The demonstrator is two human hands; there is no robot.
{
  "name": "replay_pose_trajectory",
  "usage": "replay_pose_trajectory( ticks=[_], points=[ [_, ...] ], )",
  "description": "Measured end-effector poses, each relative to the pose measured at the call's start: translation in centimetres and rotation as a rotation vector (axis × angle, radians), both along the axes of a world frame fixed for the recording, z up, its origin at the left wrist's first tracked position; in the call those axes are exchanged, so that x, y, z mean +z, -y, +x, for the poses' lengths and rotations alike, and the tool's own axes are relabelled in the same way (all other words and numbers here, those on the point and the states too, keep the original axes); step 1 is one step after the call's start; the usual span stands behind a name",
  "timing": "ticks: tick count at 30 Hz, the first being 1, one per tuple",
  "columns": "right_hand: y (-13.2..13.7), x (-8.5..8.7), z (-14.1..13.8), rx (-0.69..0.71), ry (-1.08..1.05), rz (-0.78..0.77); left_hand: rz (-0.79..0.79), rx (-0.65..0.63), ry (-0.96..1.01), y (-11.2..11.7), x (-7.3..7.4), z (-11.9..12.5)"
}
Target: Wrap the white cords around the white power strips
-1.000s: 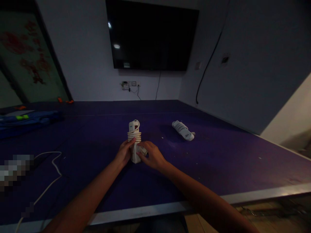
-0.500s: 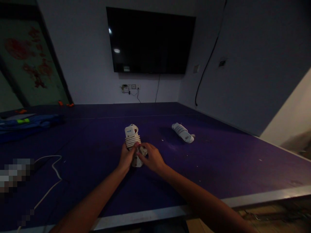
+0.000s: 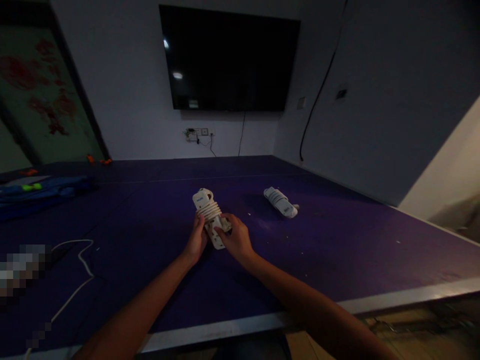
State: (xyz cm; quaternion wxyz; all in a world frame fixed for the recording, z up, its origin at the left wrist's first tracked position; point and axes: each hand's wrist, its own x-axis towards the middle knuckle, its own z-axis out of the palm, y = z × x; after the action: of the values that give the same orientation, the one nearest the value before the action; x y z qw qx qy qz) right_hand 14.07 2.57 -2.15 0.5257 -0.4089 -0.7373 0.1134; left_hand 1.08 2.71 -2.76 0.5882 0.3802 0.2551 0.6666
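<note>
Between my hands is a white power strip (image 3: 215, 235) with its cord (image 3: 210, 211) wound several times round its upper half. My left hand (image 3: 196, 240) grips its left side, thumb by the lowest turns of cord. On the right side my right hand (image 3: 237, 241) is closed on the strip, its thumb across the socket face and its fingers near the plug (image 3: 226, 224), which is partly hidden. A second white power strip (image 3: 280, 202), also wrapped in its cord, lies to the right, apart from both hands.
The purple tabletop (image 3: 150, 280) has a pale front edge. At the left lie a blurred-out object (image 3: 22, 267) and a loose white cable (image 3: 80, 287); behind them is blue cloth (image 3: 63, 189). A television (image 3: 230, 60) hangs on the back wall, and a black cable (image 3: 318, 95) runs down the right wall.
The held strip has tilted, its lower end swinging right, so more of its socket face shows. My left thumb has drawn back leftward from the middle of the strip.
</note>
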Motion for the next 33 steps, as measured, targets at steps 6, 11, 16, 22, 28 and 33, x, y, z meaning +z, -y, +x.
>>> replay_pose_trajectory(
  ticks=[6,11,16,22,28,33],
  points=[
    [-2.5,0.7,2.3,-0.112,-0.001,0.177,-0.039,-0.009,-0.183,0.7,-0.4,0.1],
    [-6.8,1.5,8.6,-0.434,0.086,0.335,0.004,0.052,-0.456,0.7,-1.3,0.2],
    [-9.8,0.9,18.4,-0.869,0.162,0.327,0.039,0.107,-0.631,-0.1,-2.1,0.1],
    [-10.7,-1.9,27.6,-1.164,0.151,0.252,0.057,0.15,-0.673,-0.5,-2.7,0.5],
    [-12.1,-3.2,29.7,-1.188,0.484,0.137,0.078,0.148,-0.706,0.0,-2.6,0.8],
    [-13.8,-2.5,28.4,-1.097,0.786,0.148,0.09,0.137,-0.722,0.2,-2.5,0.9]
  ],
)
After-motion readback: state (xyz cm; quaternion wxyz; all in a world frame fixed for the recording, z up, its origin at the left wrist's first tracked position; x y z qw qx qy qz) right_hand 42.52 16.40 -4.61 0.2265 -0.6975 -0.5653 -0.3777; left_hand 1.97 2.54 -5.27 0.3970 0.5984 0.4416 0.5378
